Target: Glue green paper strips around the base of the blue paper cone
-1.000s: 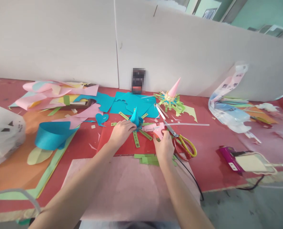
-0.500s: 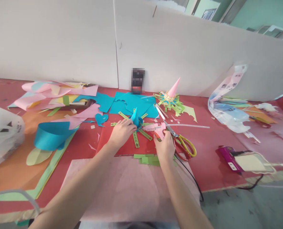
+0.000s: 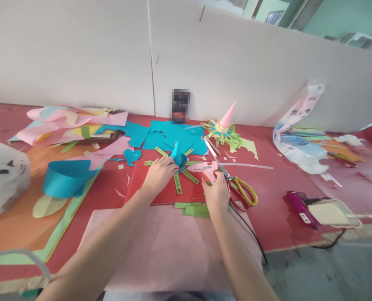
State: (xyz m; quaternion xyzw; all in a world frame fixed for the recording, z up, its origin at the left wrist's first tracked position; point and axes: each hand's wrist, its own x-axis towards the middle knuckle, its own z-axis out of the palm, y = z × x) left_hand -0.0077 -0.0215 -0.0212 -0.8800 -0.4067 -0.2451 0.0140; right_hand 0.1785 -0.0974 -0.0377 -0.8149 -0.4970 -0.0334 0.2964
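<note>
My left hand [image 3: 161, 170] is closed on the side of a small blue paper cone [image 3: 176, 154], which stands upright amid green printed paper strips [image 3: 178, 183] fanned out like rays. In my right hand [image 3: 216, 190] is a pink glue gun [image 3: 207, 168], its nozzle pointing left at the base of the cone. Whether the nozzle touches the paper I cannot tell. A clear glue stick [image 3: 251, 165] extends from the rear of the gun. Just right of that hand lie scissors [image 3: 246, 190] with yellow and red handles. The strips and cone rest on a red sheet [image 3: 148, 192].
A pink cone with green strips [image 3: 226, 119] stands behind. Blue paper scraps [image 3: 176, 136] and a blue paper loop [image 3: 68, 177] lie left and back. A purple power strip [image 3: 301, 209] sits right, a white plastic bag [image 3: 7, 177] far left. A black cord [image 3: 251, 230] runs off the front edge.
Almost nothing differs. The whole view has shifted very slightly; both hands keep the same places at the cone and the glue gun.
</note>
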